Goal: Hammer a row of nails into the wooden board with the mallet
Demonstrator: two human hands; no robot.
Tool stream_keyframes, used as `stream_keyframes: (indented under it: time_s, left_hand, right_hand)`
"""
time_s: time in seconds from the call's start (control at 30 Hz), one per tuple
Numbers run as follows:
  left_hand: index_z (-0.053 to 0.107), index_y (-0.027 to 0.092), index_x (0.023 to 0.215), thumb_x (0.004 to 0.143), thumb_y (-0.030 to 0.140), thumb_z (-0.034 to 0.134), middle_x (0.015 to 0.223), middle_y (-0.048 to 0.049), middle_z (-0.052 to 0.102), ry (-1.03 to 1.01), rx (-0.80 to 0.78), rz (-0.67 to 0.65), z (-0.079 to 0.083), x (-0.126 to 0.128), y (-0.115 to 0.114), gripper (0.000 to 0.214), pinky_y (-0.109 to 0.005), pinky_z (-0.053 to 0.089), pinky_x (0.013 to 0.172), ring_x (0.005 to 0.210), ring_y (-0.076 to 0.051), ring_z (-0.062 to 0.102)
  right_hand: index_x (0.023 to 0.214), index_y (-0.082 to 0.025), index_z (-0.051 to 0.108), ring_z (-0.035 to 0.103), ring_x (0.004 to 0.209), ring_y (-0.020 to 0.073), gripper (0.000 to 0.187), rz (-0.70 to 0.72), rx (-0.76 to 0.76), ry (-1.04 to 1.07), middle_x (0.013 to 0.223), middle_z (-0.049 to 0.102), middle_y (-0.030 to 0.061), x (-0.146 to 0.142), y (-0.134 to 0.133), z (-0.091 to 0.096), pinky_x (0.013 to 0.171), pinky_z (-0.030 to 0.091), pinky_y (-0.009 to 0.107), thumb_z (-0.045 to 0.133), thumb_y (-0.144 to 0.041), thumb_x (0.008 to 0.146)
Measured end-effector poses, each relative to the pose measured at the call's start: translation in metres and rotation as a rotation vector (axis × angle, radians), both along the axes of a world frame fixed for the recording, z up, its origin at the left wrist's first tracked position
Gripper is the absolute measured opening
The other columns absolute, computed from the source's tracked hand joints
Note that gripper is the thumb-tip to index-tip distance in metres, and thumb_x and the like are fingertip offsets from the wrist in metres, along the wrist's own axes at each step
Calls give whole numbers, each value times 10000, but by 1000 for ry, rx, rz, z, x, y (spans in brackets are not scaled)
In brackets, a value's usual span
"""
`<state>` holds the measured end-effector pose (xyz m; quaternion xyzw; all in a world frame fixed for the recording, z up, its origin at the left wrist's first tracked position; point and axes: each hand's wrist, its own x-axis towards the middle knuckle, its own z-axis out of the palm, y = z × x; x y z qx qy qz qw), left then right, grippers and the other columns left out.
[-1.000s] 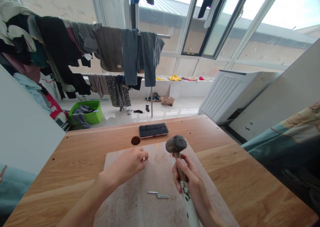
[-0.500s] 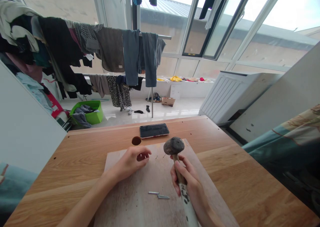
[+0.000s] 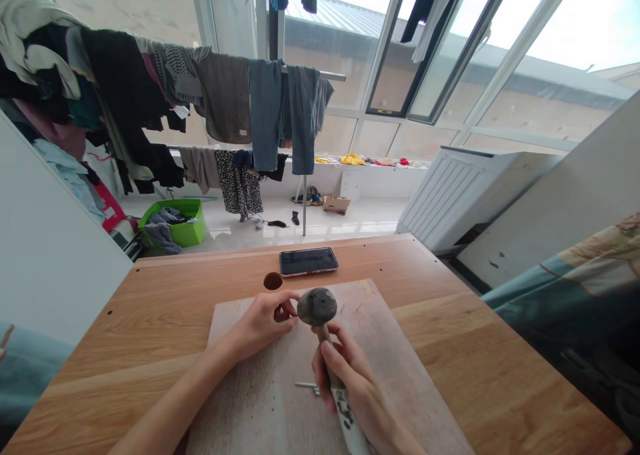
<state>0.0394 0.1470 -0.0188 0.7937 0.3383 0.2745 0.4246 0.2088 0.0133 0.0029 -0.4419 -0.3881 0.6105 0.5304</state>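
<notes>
My right hand [image 3: 350, 381] grips the handle of a hammer [image 3: 317, 306] with a dark round head, held upright over a pale wooden board [image 3: 395, 368]. The head sits right beside the fingertips of my left hand [image 3: 263, 321], which pinches something small on the board, likely a nail, hidden by the fingers. Loose nails [image 3: 306, 386] lie on the board, partly covered by my right hand.
The board lies on a wooden table [image 3: 500, 375] with a round hole [image 3: 273, 281] and a dark phone [image 3: 308, 261] behind it. Beyond the table's far edge are a clothes rack, a green basket [image 3: 175, 221] and large windows. White panels lean at the right.
The hammer head has moved left and down, from right of the left hand to right beside its fingertips. My right hand shifted left, covering part of the loose nails. The left hand stayed put.
</notes>
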Motion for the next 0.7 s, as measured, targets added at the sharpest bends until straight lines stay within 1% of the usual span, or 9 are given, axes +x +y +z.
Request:
stream_keyframes:
  time_s: [0.17, 0.3, 0.47, 0.7]
  left_hand:
    - [704, 154, 1111, 750, 95, 583, 713, 43, 630, 1, 0, -8, -2, 0, 1, 386, -193, 403, 589, 600, -86, 509]
    - [713, 146, 1055, 761, 122, 597, 717, 37, 633, -2, -4, 1, -2, 0, 0, 317, -199, 410, 599, 617, -95, 520]
    - [720, 149, 1036, 775, 178, 630, 707, 33, 643, -7, -13, 11, -1, 0, -1, 278, -207, 418, 604, 620, -105, 528]
    - [716, 148, 968, 785, 221, 624, 717, 23, 650, 18, -30, 13, 1, 0, -1, 218, -212, 428, 607, 628, -111, 538]
  right_hand:
    - [1150, -181, 505, 442, 362, 42, 430, 41, 2, -54, 641, 610, -60, 2, 2, -5, 356, 320, 142, 590, -551, 947]
    - [1155, -179, 493, 440, 358, 37, 446, 59, 17, -59, 649, 602, -63, 2, 2, -7, 356, 300, 142, 567, -571, 955]
    - [1132, -175, 503, 428, 352, 37, 455, 65, 22, -97, 649, 596, -63, 1, 1, -7, 357, 305, 153, 569, -585, 948]
    - [1120, -182, 515, 424, 346, 40, 464, 59, 20, -105, 649, 598, -61, 1, 1, -4, 355, 305, 160, 579, -601, 934]
